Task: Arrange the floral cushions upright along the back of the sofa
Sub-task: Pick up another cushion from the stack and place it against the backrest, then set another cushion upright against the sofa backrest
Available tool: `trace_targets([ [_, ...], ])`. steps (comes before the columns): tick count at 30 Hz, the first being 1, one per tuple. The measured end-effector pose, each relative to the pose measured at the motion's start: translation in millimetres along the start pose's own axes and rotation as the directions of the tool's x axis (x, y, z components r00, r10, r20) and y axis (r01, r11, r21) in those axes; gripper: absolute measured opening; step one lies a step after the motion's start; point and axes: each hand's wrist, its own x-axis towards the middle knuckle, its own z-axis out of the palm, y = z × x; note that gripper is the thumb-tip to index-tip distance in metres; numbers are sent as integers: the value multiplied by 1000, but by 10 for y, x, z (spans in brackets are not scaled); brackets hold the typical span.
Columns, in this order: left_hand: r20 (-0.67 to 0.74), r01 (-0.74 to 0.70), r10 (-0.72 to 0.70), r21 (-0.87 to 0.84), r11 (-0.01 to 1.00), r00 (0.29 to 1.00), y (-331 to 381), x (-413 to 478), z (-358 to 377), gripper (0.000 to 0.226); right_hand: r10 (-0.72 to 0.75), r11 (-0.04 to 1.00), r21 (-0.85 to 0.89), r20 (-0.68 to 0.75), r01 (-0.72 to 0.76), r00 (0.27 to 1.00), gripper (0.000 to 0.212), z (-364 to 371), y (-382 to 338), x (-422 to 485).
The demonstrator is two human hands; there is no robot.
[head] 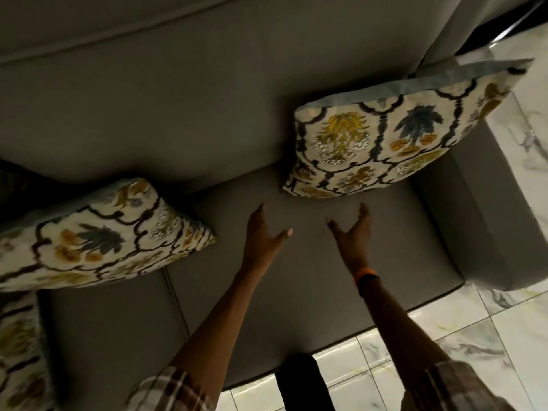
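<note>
One floral cushion [394,134] leans upright against the grey sofa back [178,93] at the right end. A second floral cushion [89,238] lies tilted at the left, its top edge near the backrest. A third floral cushion [20,351] shows partly at the lower left edge. My left hand [264,232] and my right hand [354,232] hover over the seat just below the right cushion, fingers spread, holding nothing and not touching it.
The sofa's right armrest [480,221] stands beside the upright cushion. White marble floor tiles [444,321] run in front and to the right. A dark shape [299,381], perhaps my leg, stands at the seat's front edge. Bare seat [296,292] lies between the cushions.
</note>
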Motion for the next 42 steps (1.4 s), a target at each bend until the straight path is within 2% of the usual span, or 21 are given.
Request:
trace_targets([
  [3, 47, -7, -6, 257, 966, 999, -924, -432, -440, 91, -96, 982, -143, 202, 126, 975, 88, 716, -27, -740],
  [7, 29, -74, 70, 583, 809, 997, -2118, -980, -1253, 88, -195, 901, -279, 425, 333, 884, 86, 1815, -91, -1780],
  [10, -6, -109, 151, 663, 740, 989, -2986, -1317, -2053, 73, -209, 869, -295, 510, 398, 834, 87, 2649, -197, -2535],
  [13, -91, -12, 101, 680, 733, 991, -3803, -1635, -3046, 72, -206, 887, -256, 527, 385, 824, 86, 3487, -281, -3283],
  [14, -174, 43, 100, 669, 742, 980, -4095, -1756, -3398, 74, -192, 907, -228, 526, 355, 829, 84, 3769, -307, -3558],
  [16, -273, 179, -23, 563, 806, 962, -4619, -1994, -4088, 84, -118, 958, -161, 538, 239, 835, 82, 4258, -364, -4087],
  [18, -403, 308, -128, 423, 852, 906, -5169, -2221, -4709, 94, -28, 983, -131, 597, 132, 801, 78, 4814, -422, -4537],
  [20, -492, 394, -210, 308, 866, 845, -5574, -2364, -5158, 106, 37, 993, -107, 667, 46, 744, 64, 5270, -450, -4868],
  [22, -500, 495, -381, 113, 862, 778, -5903, -2453, -5468, 129, 40, 997, -71, 734, 19, 679, 64, 5640, -519, -5159],
  [24, -464, 521, -541, -184, 833, 701, -6161, -2432, -5718, 150, -42, 998, 5, 722, 55, 691, 66, 5911, -509, -5329],
  [25, -420, 511, -618, -348, 786, 664, -6213, -2405, -5822, 156, -55, 998, 33, 715, 46, 697, 63, 5957, -502, -5369],
  [26, -356, 501, -683, -482, 719, 638, -6299, -2385, -5925, 154, -52, 999, 45, 713, 28, 699, 64, 6001, -498, -5399],
  [27, -282, 492, -714, -562, 664, 641, -6340, -2387, -6015, 142, -48, 998, 54, 709, 14, 704, 67, 6026, -512, -5416],
  [29, -179, 450, -672, -616, 646, 719, -6399, -2404, -6146, 102, -70, 997, 76, 711, 22, 700, 69, 6027, -623, -5456],
  [31, -186, 342, -572, -641, 687, 799, -6405, -2477, -6260, 73, -86, 996, 80, 691, 43, 718, 68, 6004, -829, -5547],
  [32, -221, 275, -528, -658, 701, 820, -6393, -2540, -6333, 75, -98, 994, 99, 679, 42, 728, 71, 6013, -934, -5601],
  [34, -336, 115, -447, -679, 725, 829, -6296, -2654, -6550, 99, -156, 986, 151, 654, 75, 740, 77, 6037, -1199, -5694],
  [36, -497, -36, -351, -615, 788, 794, -6180, -2681, -6788, 116, -237, 970, 186, 622, 154, 746, 83, 6066, -1525, -5694],
  [38, -592, -148, -256, -548, 824, 764, -6108, -2624, -7094, 115, -353, 936, 221, 591, 275, 725, 101, 6180, -1844, -5634],
  [40, -590, -152, -208, -501, 852, 780, -6121, -2482, -7324, 108, -410, 909, 189, 576, 372, 707, 109, 6373, -2062, -5529],
  [42, -505, -81, -192, -469, 879, 842, -6251, -2313, -7415, 113, -425, 891, 163, 630, 424, 650, 95, 6601, -2149, -5406],
])
